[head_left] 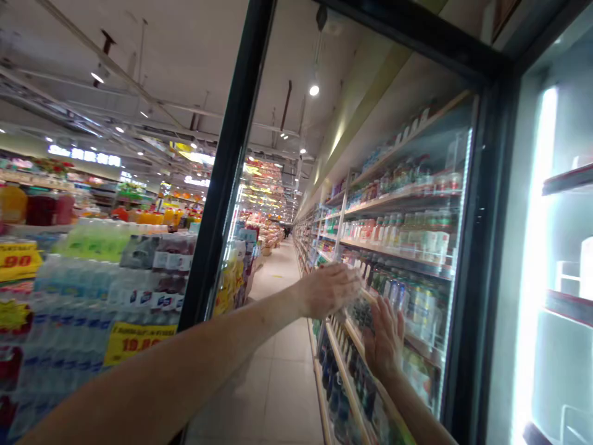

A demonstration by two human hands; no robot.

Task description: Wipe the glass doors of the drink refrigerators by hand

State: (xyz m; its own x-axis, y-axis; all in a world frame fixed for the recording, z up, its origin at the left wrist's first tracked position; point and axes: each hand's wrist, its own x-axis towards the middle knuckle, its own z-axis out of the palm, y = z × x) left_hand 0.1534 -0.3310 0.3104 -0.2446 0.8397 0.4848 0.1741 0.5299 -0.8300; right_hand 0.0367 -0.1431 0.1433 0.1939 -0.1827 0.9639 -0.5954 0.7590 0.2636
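A glass cooler door (482,247) with a black frame stands swung open in front of me, and I see the aisle through its pane. My left hand (327,289) reaches across to the pane, palm toward the glass. Motion smears its fingers, and a faint pale patch shows below them; I cannot tell whether this is a thin cloth or a reflection. Lower and to the right, my right hand (384,337) is at the glass with its fingers stretched upward. Nothing shows in it.
To the right is the lit cooler interior (567,247) with shelves. Shelves of bottled drinks (393,232) line the right wall beyond the glass. Stacked packs of bottles (102,296) with yellow price signs (136,341) stand left. A tiled aisle (271,371) runs between.
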